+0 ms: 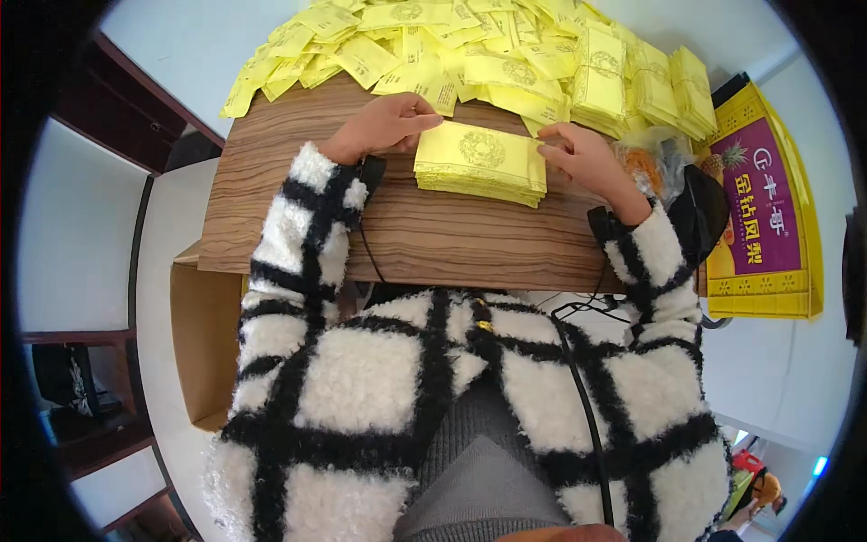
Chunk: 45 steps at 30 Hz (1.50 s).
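Observation:
A neat stack of flat yellow paper packets (480, 164) lies on the wood-grain table in front of me, a round printed design on its top packet. At its upper left corner my left hand (390, 125) is closed, with thumb and fingertips against the edge. My right hand (591, 164) has bent fingers, its thumb and forefinger pressed to the right end of the stack. Between them the two hands grip the stack from both ends. The undersides of the fingers are partly hidden.
A loose heap of yellow packets (397, 56) covers the table's far side. Bundled packet stacks (599, 77) stand at the far right. Beside them are a clear plastic bag (664, 154) and a yellow-purple box (759, 194). A cardboard box (200, 343) sits below the left edge.

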Each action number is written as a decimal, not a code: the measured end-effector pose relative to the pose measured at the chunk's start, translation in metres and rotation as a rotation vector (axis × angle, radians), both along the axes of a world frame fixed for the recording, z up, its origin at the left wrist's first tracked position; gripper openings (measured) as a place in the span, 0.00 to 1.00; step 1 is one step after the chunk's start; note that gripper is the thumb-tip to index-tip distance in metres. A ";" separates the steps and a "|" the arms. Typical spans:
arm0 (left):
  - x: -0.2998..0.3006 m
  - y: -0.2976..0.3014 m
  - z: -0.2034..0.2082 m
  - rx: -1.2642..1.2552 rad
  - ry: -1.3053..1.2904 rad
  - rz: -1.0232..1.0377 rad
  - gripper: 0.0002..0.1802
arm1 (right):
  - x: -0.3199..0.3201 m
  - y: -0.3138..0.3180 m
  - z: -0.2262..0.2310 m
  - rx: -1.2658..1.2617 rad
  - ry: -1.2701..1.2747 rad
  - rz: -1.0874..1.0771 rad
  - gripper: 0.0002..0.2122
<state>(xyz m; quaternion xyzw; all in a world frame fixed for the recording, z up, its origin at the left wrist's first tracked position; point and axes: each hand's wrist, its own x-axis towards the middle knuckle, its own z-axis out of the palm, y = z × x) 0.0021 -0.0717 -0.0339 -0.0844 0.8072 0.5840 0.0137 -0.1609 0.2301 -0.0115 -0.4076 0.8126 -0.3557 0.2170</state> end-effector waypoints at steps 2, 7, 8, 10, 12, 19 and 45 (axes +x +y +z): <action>-0.002 -0.001 -0.002 -0.012 0.009 0.021 0.18 | -0.010 -0.003 0.005 0.055 0.087 -0.010 0.18; -0.005 -0.001 -0.002 -0.046 0.076 0.068 0.14 | -0.043 -0.023 0.002 -0.046 0.552 -0.008 0.18; -0.006 -0.002 -0.003 -0.055 0.083 0.090 0.14 | -0.049 -0.029 0.000 -0.047 0.557 -0.008 0.18; -0.007 -0.003 -0.008 -0.065 0.089 0.122 0.14 | -0.059 -0.043 -0.005 -0.042 0.839 0.009 0.15; -0.010 -0.006 -0.013 -0.077 0.135 0.144 0.14 | -0.064 -0.057 -0.008 -0.045 0.983 0.021 0.13; -0.012 -0.006 -0.014 -0.039 0.210 0.204 0.16 | -0.080 -0.082 -0.011 0.282 1.255 0.088 0.09; -0.001 0.020 0.018 0.644 0.379 0.159 0.21 | 0.035 -0.051 0.038 -0.456 1.234 0.338 0.09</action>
